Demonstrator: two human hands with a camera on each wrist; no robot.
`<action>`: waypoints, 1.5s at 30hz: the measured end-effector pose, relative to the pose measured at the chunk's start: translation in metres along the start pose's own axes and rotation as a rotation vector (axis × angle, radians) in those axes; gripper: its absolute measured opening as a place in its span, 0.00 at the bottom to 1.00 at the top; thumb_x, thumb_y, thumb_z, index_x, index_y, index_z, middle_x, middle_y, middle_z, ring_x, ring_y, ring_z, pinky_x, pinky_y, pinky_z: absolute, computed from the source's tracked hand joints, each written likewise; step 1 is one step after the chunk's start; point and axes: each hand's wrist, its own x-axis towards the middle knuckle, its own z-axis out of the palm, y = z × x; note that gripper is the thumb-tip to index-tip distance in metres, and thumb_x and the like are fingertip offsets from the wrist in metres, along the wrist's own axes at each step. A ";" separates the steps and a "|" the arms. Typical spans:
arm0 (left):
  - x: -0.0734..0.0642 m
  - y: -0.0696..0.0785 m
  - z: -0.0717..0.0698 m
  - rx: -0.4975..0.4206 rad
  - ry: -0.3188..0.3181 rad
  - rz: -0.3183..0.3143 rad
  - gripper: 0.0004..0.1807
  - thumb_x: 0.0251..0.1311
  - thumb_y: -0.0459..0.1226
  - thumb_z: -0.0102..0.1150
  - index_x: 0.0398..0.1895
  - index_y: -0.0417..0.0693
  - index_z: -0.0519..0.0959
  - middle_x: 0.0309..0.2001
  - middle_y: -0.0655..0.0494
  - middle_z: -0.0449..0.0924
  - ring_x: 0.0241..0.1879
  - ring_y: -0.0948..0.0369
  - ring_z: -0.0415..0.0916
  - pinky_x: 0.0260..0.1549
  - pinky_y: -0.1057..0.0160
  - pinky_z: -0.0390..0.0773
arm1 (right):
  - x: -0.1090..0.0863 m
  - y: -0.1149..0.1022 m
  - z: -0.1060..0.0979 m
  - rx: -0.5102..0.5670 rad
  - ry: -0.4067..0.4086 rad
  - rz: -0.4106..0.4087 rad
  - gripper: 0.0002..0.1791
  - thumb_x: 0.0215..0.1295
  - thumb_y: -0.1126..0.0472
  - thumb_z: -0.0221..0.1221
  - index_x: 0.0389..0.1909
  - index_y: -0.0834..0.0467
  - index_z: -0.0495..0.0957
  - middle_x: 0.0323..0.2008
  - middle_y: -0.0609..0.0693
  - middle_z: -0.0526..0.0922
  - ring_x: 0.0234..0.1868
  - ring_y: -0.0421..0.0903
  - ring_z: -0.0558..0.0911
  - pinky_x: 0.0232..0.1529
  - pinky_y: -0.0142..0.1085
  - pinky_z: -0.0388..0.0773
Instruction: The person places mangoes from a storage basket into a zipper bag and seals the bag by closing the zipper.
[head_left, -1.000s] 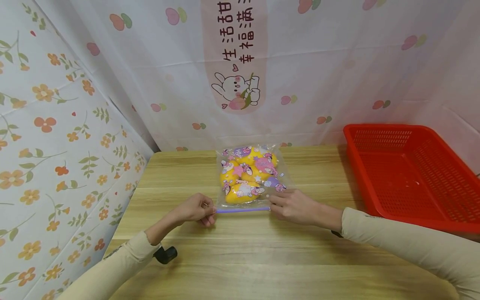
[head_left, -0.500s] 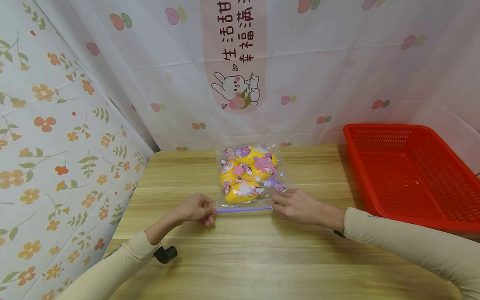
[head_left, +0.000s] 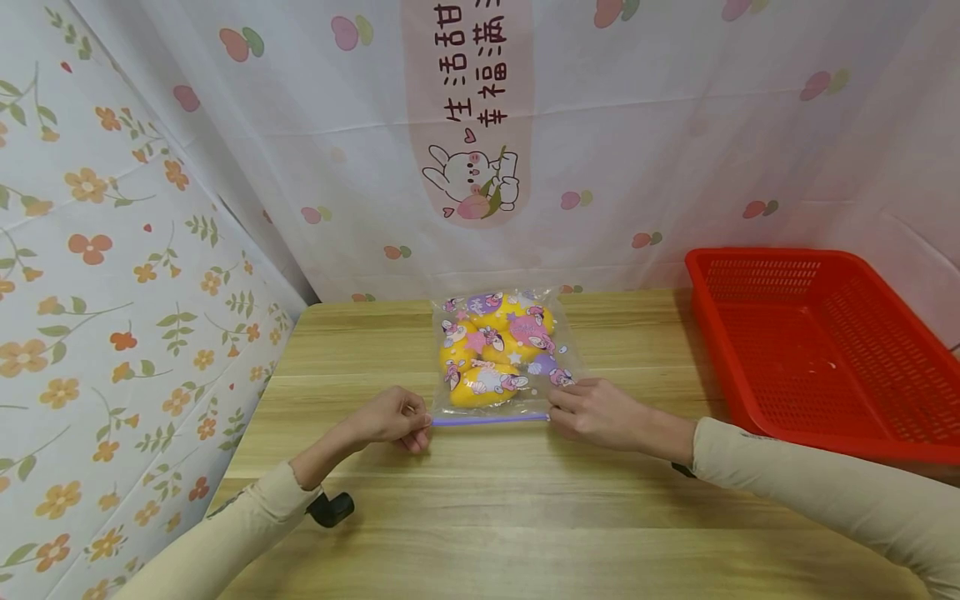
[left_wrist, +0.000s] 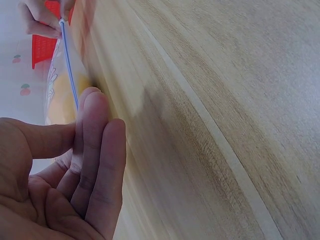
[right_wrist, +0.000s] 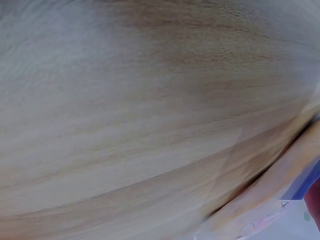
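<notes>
A clear printed zip bag with several rounded yellow fruits inside lies flat on the table, its purple-blue zip strip towards me. My left hand pinches the strip's left end between thumb and forefinger; the left wrist view shows the other fingers extended beside it. At the strip's right end, my right hand pinches a small white slider, best seen in the left wrist view. The right wrist view catches only a bit of blue strip and a fingertip at its edge.
A red plastic basket with perforated walls stands on the right, beyond my right forearm. Behind the wooden table hangs a printed curtain, and a floral cloth borders the left side.
My right hand has slid a little to the right along the zip strip, baring more of it. The left hand and the bag have stayed in place.
</notes>
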 end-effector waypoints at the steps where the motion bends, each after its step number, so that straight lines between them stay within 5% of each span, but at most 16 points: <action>1: 0.000 0.000 0.000 0.000 0.000 0.001 0.12 0.73 0.28 0.52 0.28 0.33 0.77 0.25 0.44 0.85 0.24 0.58 0.84 0.28 0.55 0.86 | 0.000 0.000 0.000 -0.002 -0.004 0.000 0.31 0.83 0.59 0.28 0.32 0.59 0.80 0.33 0.50 0.78 0.30 0.44 0.81 0.26 0.34 0.80; 10: 0.000 0.000 0.000 0.001 -0.003 0.007 0.12 0.73 0.28 0.53 0.28 0.34 0.77 0.25 0.44 0.84 0.24 0.57 0.84 0.28 0.55 0.86 | -0.004 -0.001 -0.001 -0.014 -0.034 0.000 0.31 0.83 0.59 0.27 0.34 0.59 0.81 0.36 0.51 0.79 0.33 0.45 0.81 0.31 0.35 0.82; 15: -0.001 0.000 0.001 0.006 0.004 0.003 0.12 0.73 0.28 0.53 0.27 0.34 0.77 0.25 0.44 0.84 0.24 0.58 0.83 0.28 0.55 0.86 | -0.005 -0.002 -0.005 0.001 -0.095 0.020 0.02 0.67 0.64 0.64 0.37 0.59 0.82 0.37 0.51 0.80 0.37 0.47 0.82 0.37 0.37 0.84; 17: -0.001 0.000 0.001 0.004 0.006 0.000 0.12 0.73 0.28 0.53 0.27 0.34 0.77 0.25 0.44 0.84 0.24 0.58 0.83 0.28 0.55 0.86 | -0.005 -0.003 -0.006 0.001 -0.112 0.026 0.11 0.56 0.63 0.74 0.37 0.59 0.83 0.38 0.51 0.81 0.38 0.47 0.82 0.38 0.37 0.84; 31: 0.000 -0.001 0.001 -0.002 0.002 -0.002 0.12 0.73 0.28 0.53 0.29 0.33 0.78 0.25 0.43 0.84 0.23 0.59 0.83 0.29 0.55 0.86 | -0.009 -0.003 -0.003 -0.002 -0.101 0.029 0.14 0.54 0.60 0.75 0.39 0.59 0.84 0.39 0.52 0.83 0.37 0.46 0.82 0.37 0.36 0.84; 37: 0.000 -0.001 0.001 -0.005 0.002 -0.005 0.12 0.73 0.27 0.53 0.29 0.32 0.77 0.25 0.44 0.84 0.23 0.59 0.83 0.28 0.56 0.86 | -0.011 -0.002 -0.001 0.004 -0.065 0.020 0.07 0.69 0.60 0.61 0.39 0.60 0.84 0.40 0.52 0.83 0.34 0.45 0.80 0.33 0.34 0.83; 42: 0.000 -0.001 0.001 -0.005 0.002 -0.003 0.11 0.73 0.27 0.53 0.30 0.31 0.77 0.25 0.44 0.84 0.23 0.59 0.83 0.28 0.56 0.86 | -0.013 -0.001 0.001 0.015 -0.026 0.018 0.29 0.82 0.57 0.32 0.38 0.60 0.83 0.39 0.52 0.82 0.32 0.45 0.79 0.29 0.33 0.82; 45: 0.000 -0.001 0.001 -0.004 0.003 0.000 0.12 0.73 0.28 0.53 0.30 0.30 0.77 0.25 0.44 0.84 0.23 0.59 0.83 0.28 0.56 0.86 | -0.013 -0.001 0.002 0.014 -0.012 0.019 0.33 0.82 0.57 0.28 0.38 0.61 0.83 0.38 0.52 0.82 0.30 0.44 0.78 0.28 0.32 0.82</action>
